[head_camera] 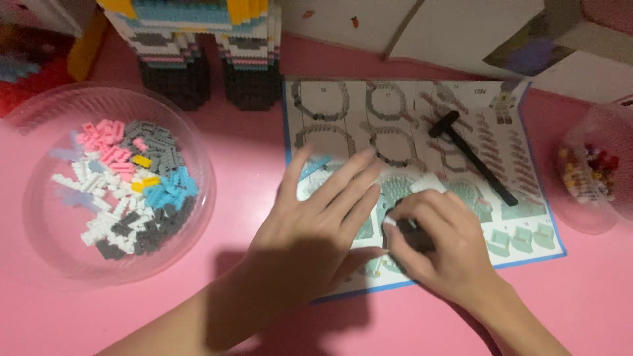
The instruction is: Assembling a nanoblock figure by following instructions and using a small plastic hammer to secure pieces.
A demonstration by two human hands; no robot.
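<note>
While left hand lies flat, fingers apart | right hand grip pinches dark piece | black tool on instruction sheet

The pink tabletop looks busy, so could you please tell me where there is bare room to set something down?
Bare pink table runs between the clear bowl of bricks and the instruction sheet, and along the near edge below the bowl and right of the right hand. It is crowded on the sheet, where the left hand, right hand and a black tool lie.

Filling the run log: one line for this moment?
left hand flat on instruction sheet | right hand pinching dark piece | bowl of bricks left
</note>
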